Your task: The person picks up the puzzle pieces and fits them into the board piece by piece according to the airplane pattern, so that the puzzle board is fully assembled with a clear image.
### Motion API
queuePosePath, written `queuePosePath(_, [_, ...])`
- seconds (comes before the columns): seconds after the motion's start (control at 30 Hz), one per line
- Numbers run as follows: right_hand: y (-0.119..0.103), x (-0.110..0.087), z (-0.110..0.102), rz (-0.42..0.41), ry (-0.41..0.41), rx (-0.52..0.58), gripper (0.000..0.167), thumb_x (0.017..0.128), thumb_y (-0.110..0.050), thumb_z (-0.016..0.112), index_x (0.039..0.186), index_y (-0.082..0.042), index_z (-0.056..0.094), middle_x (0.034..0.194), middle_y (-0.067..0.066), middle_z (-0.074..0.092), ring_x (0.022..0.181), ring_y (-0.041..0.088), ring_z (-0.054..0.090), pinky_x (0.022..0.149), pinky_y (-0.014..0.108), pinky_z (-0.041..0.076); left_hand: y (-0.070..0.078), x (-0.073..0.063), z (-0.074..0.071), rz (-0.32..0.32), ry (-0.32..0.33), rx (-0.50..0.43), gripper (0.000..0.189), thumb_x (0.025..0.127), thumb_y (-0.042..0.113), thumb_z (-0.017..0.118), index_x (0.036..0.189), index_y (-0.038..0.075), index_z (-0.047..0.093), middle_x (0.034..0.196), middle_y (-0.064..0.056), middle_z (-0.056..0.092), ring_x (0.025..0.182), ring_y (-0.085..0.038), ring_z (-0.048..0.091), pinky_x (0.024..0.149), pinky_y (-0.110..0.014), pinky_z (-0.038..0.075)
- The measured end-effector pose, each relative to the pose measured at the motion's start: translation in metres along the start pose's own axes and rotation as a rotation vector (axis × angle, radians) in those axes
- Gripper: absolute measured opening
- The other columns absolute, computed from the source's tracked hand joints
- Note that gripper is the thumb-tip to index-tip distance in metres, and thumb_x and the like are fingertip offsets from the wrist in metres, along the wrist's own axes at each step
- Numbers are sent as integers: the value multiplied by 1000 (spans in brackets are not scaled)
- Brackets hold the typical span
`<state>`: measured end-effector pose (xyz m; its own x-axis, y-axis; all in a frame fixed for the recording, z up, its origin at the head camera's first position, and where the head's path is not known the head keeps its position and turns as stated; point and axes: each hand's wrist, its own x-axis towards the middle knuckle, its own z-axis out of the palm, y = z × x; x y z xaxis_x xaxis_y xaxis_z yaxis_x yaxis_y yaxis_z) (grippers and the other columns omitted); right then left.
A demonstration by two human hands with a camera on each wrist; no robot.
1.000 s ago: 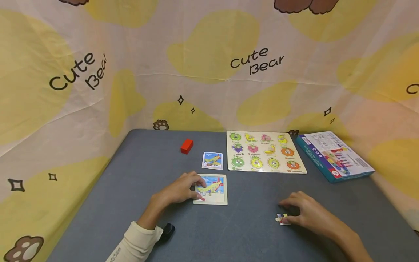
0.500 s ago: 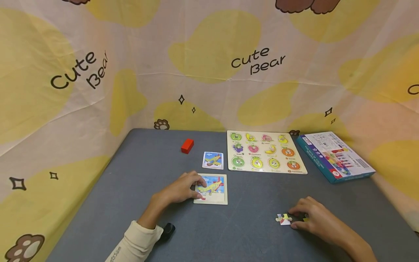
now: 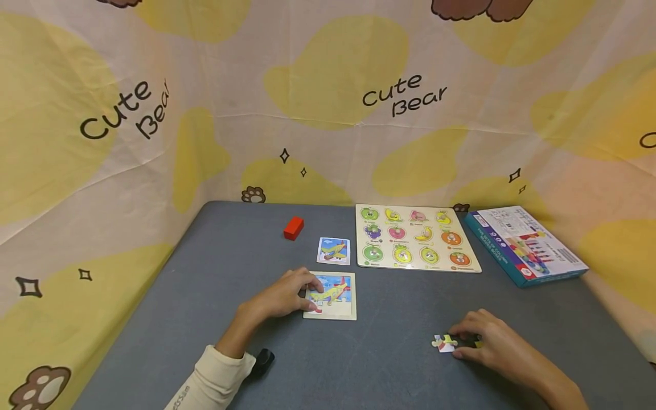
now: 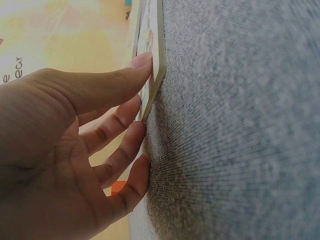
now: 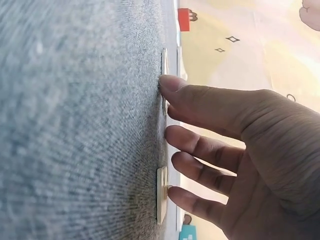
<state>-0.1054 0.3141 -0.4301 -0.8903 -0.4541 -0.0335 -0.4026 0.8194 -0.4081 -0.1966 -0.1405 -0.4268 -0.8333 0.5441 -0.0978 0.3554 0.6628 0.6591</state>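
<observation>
In the head view my left hand [image 3: 287, 293] rests on the left side of a small framed jigsaw puzzle [image 3: 346, 310] with an airplane picture. Its thumb touches the face near the lower left corner, and the lower fingers meet the table in the left wrist view. My right hand [image 3: 494, 340] is low over the table, thumb and fingers apart. Just left of its thumb tip lies a jigsaw piece [image 3: 445, 344]; whether they touch is unclear. Another yellow-marked piece [image 3: 479, 344] shows partly beneath the hand. In the right wrist view, this flat piece [image 5: 161, 196] lies by the little finger.
An airplane picture card [image 3: 333, 251] lies behind the puzzle. Farther back are a red block [image 3: 294, 228], a fruit board [image 3: 418, 238] and a flat teal-edged box [image 3: 528, 245]. A printed cloth [image 3: 318, 165] hangs around the grey table [image 3: 230, 239].
My right hand has shifted right off the jigsaw piece, uncovering more of it, and the yellow-marked piece has come into view under the hand. My left hand stays in place.
</observation>
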Motion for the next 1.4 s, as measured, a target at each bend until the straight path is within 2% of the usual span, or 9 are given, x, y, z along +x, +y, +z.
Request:
queuePosePath(0.3, [-3,6,0,-34,4,7,20,89,-46,83,100,-30,79,93,-22,58,87,-4,48,74,26,48,-1,0,0,8,5,-2,28,89,11,84,116,10,76,113,-3,62,109,-22,52,96,-43,43])
queuePosePath(0.63, [-4,8,1,6,-25,-32,21,88,-44,85,97,-27,76,90,-18,56,83,-4,46,71,25,47,0,-1,0,-10,7,-10,28,89,11,84,116,10,76,113,-4,62,110,-24,51,97,-45,43])
queuePosePath(0.9, [-10,10,4,-56,55,-10,19,88,-43,86,95,-29,76,89,-21,54,82,-6,46,69,24,46,0,-1,0,-6,9,-14,27,90,9,83,116,9,76,113,-4,62,111,-24,51,97,-44,43])
queuePosePath(1.0, [-12,15,6,-91,111,-6,17,88,-41,86,95,-29,76,88,-21,54,82,-6,47,69,24,46,0,-1,0,-1,12,-10,27,90,9,83,116,9,76,112,-4,62,110,-23,51,97,-44,43])
queuePosePath(1.13, [-18,26,5,-99,139,-21,17,88,-41,86,95,-30,76,89,-21,54,83,-5,47,70,24,47,-1,0,0,2,12,-7,27,90,9,83,116,9,76,112,-4,62,110,-23,51,97,-44,43])
queuePosePath(1.23, [-24,36,5,-77,132,-48,17,89,-43,85,96,-31,75,90,-21,54,85,-4,47,72,25,47,-2,0,0,2,10,-9,28,90,10,83,116,9,76,112,-3,62,110,-23,52,97,-44,43])
queuePosePath(1.4, [-33,53,9,-103,135,-68,16,90,-40,85,97,-29,75,92,-21,56,87,-2,48,76,26,49,-2,1,1,9,8,-7,28,89,10,84,116,10,76,112,-4,62,110,-23,52,97,-44,44])
